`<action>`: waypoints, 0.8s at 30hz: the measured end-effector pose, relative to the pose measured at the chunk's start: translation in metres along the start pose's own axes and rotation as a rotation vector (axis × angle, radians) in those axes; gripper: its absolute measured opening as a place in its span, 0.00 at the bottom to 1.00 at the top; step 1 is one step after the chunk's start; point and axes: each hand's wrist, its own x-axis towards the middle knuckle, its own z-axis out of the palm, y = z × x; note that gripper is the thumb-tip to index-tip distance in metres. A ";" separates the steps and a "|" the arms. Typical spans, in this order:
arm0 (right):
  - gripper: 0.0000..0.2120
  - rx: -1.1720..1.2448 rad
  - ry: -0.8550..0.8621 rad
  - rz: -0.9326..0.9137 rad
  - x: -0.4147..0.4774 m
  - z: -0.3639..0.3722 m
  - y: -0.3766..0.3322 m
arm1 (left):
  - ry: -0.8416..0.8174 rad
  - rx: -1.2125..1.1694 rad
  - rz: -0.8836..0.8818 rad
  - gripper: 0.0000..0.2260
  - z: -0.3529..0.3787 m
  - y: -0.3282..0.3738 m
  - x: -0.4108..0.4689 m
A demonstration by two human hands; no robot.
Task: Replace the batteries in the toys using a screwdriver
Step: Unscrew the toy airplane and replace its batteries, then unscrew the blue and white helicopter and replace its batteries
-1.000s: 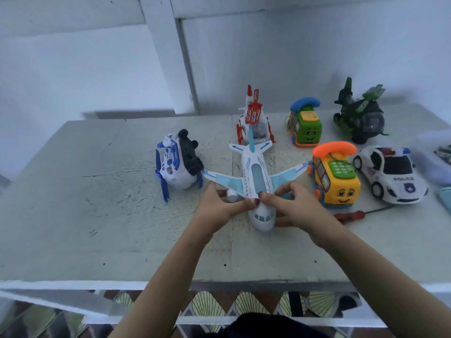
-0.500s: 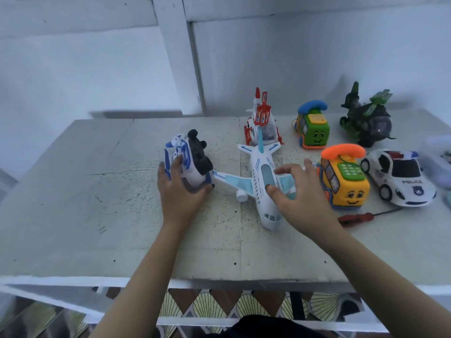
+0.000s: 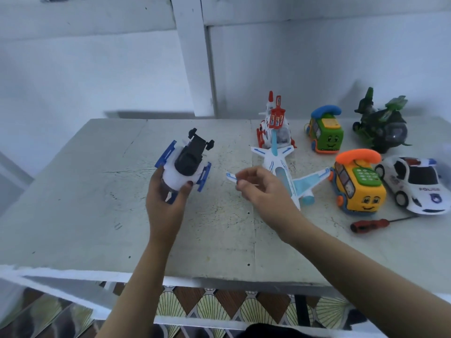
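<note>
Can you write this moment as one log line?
left hand: holds blue-white toy, underside showing | right hand: over plane wing, grip unclear | screwdriver: on table, untouched

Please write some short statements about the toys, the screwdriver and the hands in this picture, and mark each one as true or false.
1. The left hand grips the blue and white toy helicopter. True.
2. The red-handled screwdriver is held in a hand. False: it lies on the table, in front of the yellow phone bus.
3. The green phone bus carries an orange handset. False: its handset is blue; the orange one sits on the yellow phone bus.
4. The white police car stands to the right of the yellow phone bus. True.
</note>
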 end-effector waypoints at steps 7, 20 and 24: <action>0.31 0.389 -0.370 0.470 0.028 0.027 -0.018 | -0.001 -0.206 0.058 0.25 0.010 0.029 -0.047; 0.20 0.256 -0.537 0.163 0.038 0.003 -0.028 | -0.190 -0.020 0.348 0.26 -0.019 0.021 -0.066; 0.25 0.096 -0.605 0.148 0.044 -0.008 -0.034 | 0.000 0.126 0.420 0.24 -0.039 0.036 -0.041</action>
